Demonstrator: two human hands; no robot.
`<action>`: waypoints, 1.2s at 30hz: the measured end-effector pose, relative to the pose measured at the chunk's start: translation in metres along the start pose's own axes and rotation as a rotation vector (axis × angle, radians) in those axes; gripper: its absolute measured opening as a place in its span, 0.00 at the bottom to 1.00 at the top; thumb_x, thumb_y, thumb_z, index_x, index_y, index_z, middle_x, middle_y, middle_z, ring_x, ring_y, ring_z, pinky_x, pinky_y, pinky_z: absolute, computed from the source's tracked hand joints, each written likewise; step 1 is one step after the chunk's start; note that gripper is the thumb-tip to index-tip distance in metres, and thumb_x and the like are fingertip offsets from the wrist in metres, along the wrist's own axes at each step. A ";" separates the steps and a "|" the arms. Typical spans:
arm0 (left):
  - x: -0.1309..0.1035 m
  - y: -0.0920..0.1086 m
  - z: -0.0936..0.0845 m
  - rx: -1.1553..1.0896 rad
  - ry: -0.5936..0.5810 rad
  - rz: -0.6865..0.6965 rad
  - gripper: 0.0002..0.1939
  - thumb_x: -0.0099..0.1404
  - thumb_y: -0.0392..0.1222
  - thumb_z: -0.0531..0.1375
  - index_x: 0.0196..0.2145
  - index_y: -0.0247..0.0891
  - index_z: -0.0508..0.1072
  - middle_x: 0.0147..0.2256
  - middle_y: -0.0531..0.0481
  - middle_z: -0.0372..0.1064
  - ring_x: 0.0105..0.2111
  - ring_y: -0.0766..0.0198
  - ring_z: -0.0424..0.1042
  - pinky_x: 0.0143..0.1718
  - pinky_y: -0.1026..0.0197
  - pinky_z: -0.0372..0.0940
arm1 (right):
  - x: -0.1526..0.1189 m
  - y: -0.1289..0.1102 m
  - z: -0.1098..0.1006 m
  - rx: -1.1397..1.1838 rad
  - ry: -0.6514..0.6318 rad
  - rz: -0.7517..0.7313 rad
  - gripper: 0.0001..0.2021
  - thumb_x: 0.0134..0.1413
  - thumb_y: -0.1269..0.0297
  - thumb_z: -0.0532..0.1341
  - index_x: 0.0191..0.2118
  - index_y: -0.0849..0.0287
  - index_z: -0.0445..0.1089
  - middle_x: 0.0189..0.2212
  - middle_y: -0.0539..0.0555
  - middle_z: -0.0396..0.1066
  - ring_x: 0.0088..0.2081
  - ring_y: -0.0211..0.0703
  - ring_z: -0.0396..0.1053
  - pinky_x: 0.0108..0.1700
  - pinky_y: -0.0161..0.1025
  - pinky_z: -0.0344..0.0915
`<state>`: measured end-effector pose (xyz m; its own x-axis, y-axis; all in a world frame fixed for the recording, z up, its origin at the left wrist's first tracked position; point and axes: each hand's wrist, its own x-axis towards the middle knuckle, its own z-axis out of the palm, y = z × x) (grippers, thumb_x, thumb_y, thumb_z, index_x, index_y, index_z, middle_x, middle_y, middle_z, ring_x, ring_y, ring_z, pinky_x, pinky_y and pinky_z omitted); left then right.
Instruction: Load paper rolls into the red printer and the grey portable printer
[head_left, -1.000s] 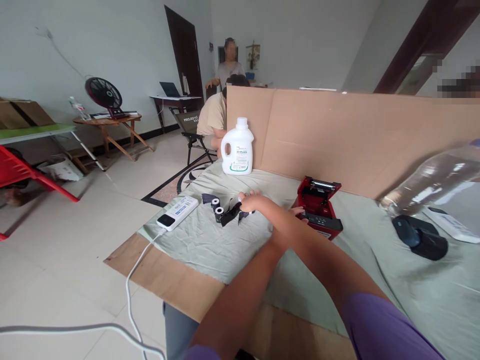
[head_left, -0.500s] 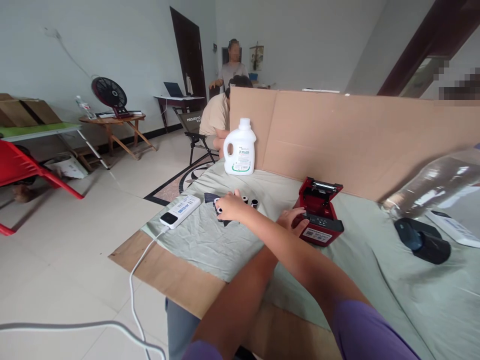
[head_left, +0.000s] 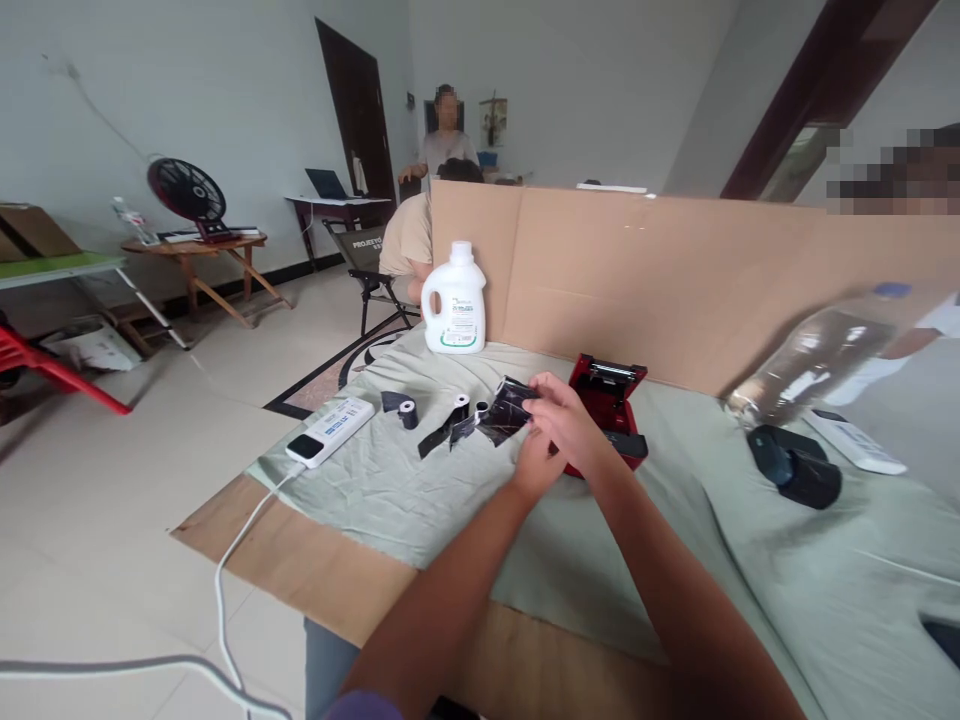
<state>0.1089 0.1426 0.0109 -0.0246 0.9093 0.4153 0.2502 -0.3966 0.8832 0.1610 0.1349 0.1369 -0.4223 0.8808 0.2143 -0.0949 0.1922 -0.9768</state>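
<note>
My right hand (head_left: 561,412) pinches a wide black glossy roll (head_left: 509,404) above the cloth, its loose end hanging down. Just below, my left hand (head_left: 537,462) is closed at the roll's lower right edge, partly hidden behind my right hand. Right behind both hands, a red and black box-shaped device (head_left: 604,405) stands with its lid raised. Left of the held roll, smaller black rolls lie on the cloth: one (head_left: 407,415) near the power strip, another (head_left: 461,404) with a loose strip, and one (head_left: 481,409) close to the held roll.
A white jug (head_left: 456,305) stands before a cardboard screen (head_left: 600,275). At left lies a white power strip (head_left: 334,430) with a cable. On the right are a clear plastic bottle (head_left: 817,350), a black device (head_left: 795,468) and a white strip (head_left: 855,440). People are beyond the screen.
My right hand has come back from the rolls at left, bringing a black roll toward the red device. My left hand has left the device and met it. The view has turned slightly right.
</note>
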 end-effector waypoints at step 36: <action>-0.013 0.017 0.007 0.544 0.166 0.536 0.10 0.69 0.40 0.59 0.44 0.47 0.79 0.47 0.47 0.72 0.50 0.56 0.65 0.53 0.51 0.58 | 0.002 0.019 -0.161 -0.895 0.159 0.258 0.08 0.54 0.63 0.59 0.32 0.58 0.75 0.33 0.54 0.77 0.38 0.47 0.72 0.42 0.40 0.63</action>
<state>0.1207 0.1250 0.0193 0.0999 0.5636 0.8200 0.7071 -0.6200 0.3400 0.3034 0.2101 0.1182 -0.1997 0.9784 0.0527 0.7396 0.1858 -0.6469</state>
